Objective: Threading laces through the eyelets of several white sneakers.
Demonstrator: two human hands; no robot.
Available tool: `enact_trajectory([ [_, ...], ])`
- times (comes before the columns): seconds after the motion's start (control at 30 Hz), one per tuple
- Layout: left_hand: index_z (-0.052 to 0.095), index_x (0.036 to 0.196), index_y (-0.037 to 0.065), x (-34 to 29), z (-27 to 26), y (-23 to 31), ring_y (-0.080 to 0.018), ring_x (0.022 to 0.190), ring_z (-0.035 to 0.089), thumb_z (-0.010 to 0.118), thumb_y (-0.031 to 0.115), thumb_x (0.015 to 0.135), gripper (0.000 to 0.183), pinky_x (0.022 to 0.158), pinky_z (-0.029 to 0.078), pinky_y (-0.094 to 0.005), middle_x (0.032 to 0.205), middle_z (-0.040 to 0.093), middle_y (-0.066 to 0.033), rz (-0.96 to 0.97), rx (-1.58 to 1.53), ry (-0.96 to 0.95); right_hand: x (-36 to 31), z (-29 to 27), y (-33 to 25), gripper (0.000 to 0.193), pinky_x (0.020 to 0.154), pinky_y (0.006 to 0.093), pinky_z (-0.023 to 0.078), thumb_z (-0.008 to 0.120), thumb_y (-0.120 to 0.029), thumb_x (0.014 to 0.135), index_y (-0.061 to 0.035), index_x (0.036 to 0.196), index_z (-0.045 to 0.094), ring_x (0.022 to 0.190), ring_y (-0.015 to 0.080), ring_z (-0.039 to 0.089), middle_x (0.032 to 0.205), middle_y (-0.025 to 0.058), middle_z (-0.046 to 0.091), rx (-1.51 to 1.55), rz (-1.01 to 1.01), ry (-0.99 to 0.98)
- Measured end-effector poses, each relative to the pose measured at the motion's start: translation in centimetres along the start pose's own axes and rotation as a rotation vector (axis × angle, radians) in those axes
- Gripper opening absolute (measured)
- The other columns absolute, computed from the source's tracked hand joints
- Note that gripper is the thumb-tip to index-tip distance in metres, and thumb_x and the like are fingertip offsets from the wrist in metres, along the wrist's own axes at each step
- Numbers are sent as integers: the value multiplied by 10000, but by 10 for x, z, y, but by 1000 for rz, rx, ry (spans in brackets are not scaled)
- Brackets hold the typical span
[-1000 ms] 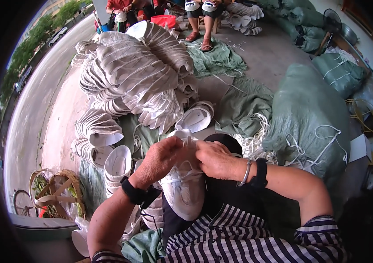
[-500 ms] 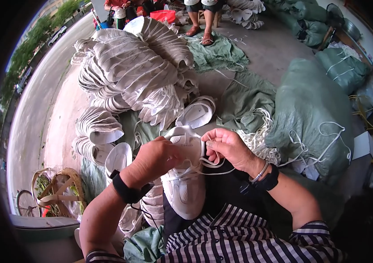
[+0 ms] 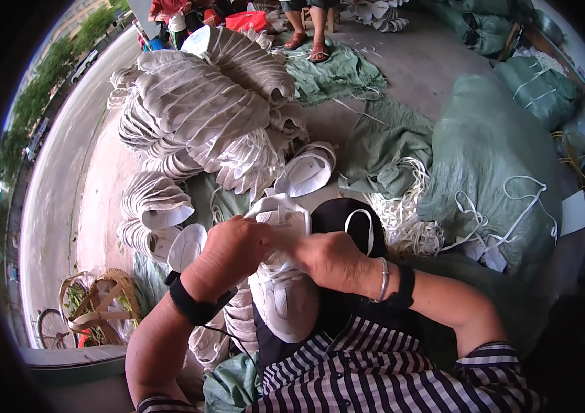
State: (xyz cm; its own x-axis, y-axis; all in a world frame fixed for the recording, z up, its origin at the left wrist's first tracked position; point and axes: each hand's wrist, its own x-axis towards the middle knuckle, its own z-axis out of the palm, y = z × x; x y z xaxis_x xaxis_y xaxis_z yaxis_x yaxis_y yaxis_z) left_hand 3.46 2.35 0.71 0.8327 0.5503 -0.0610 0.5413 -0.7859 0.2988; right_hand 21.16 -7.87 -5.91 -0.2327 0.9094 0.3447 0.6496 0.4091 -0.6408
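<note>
A white shoe upper [image 3: 284, 303] lies across my lap, toe toward me and its opening pointing away. My left hand [image 3: 237, 241] is closed at the left side of its lacing; its fingertips are hidden. Over the lacing from the right comes my right hand [image 3: 337, 260], its fingers closed and partly blurred. A loop of white shoelace [image 3: 371, 230] stands out behind the right hand, whose grip on the lace is mostly hidden. The two hands nearly meet over the tongue [image 3: 280, 212].
A large heap of nested white uppers [image 3: 196, 103] lies ahead, with one loose upper [image 3: 306, 170] beside it. Loose white laces [image 3: 413, 220] lie by a bulging green sack [image 3: 492, 158] at right. A woven basket [image 3: 103, 303] stands at left. Other people sit at the far side.
My right hand has moved left and turned over, from beside the upper to over its lacing. The left hand has shifted slightly. A lace loop now shows behind the right hand.
</note>
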Motion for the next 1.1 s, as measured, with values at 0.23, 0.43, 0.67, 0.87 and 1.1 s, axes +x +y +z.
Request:
enact_trajectory([
  [0.23, 651, 788, 91, -3, -5, 2, -276, 768, 621, 659, 98, 709, 79, 698, 495, -371, 738, 636, -73, 1, -125, 13, -16, -15, 5, 127, 660, 358, 522, 606, -161, 809, -107, 891, 687, 734, 283, 660, 784, 99, 669, 166, -130, -337],
  [0.43, 643, 761, 88, 1, -9, 4, -276, 763, 620, 659, 128, 703, 72, 692, 496, -369, 745, 636, -71, -41, -2, -101, -14, -20, 2, 147, 583, 228, 506, 551, -31, 890, 9, 994, 646, 626, 80, 617, 670, 49, 632, 727, 293, -268],
  [0.67, 660, 793, 135, -3, 12, 19, -239, 847, 562, 664, 158, 739, 59, 739, 478, -354, 779, 645, -7, -102, -103, 41, -12, -21, -1, 176, 544, 186, 471, 530, -98, 936, -8, 1033, 645, 591, 32, 552, 669, -7, 599, 947, 405, -56],
  [0.87, 665, 898, 132, -13, 22, 31, -263, 884, 554, 641, 100, 730, 173, 742, 483, -369, 844, 647, -24, -142, -91, 248, -9, -36, 7, 240, 662, 216, 492, 491, -73, 943, 1, 1162, 557, 691, 64, 569, 764, 21, 601, 876, 460, 128],
  [1.1, 633, 909, 138, -11, 33, 44, -242, 969, 506, 598, 115, 710, 203, 786, 414, -375, 918, 570, -25, 9, 135, 205, 1, -52, 18, 200, 667, 212, 466, 519, -65, 925, 5, 1110, 495, 719, 67, 583, 780, 46, 636, 665, 391, 241],
])
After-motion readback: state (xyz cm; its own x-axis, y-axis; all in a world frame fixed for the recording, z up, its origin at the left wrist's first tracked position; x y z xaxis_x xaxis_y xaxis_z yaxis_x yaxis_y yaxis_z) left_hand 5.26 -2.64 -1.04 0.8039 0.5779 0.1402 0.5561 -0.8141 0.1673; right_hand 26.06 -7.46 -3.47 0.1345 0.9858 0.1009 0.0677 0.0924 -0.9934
